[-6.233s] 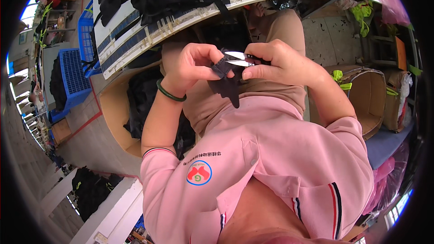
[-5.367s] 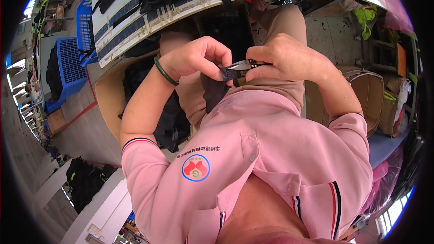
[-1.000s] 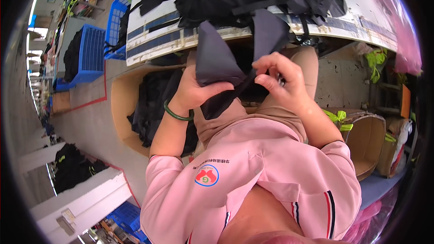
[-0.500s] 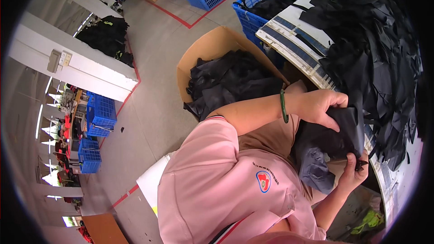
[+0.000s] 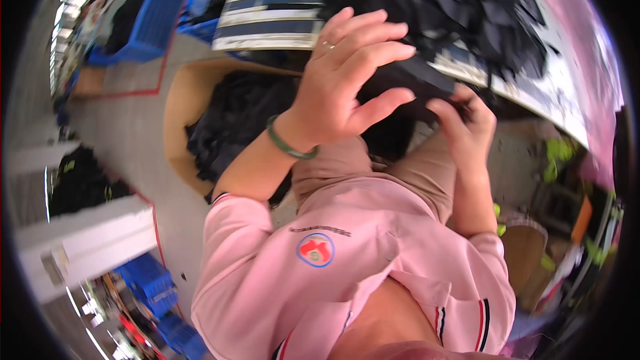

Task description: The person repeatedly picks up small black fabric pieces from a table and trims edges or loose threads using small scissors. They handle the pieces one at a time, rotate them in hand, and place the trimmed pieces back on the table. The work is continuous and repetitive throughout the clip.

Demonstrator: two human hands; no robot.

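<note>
My left hand (image 5: 353, 73), a green bangle on its wrist and a ring on one finger, is raised with its fingers spread and nothing in its grasp. Thumb and fingers of my right hand (image 5: 467, 123) pinch the edge of a black cloth piece (image 5: 430, 83). That cloth stretches leftward behind my left hand, which hides part of it. Just beyond both hands, a large loose pile of black cloth pieces (image 5: 447, 7) covers much of the white table (image 5: 267, 35).
A cardboard box (image 5: 179, 107) of black cloth (image 5: 243, 103) stands left of my knees. Blue crates (image 5: 152, 27) are farther left, near a white column (image 5: 107, 230). Pink sheeting (image 5: 587, 47) lies at the table's right end, and yellow-green scraps (image 5: 560, 153) sit below it.
The view has turned toward the table. My left hand has let go of the black cloth and opened. My right hand keeps hold of cloth, now nearer the table edge.
</note>
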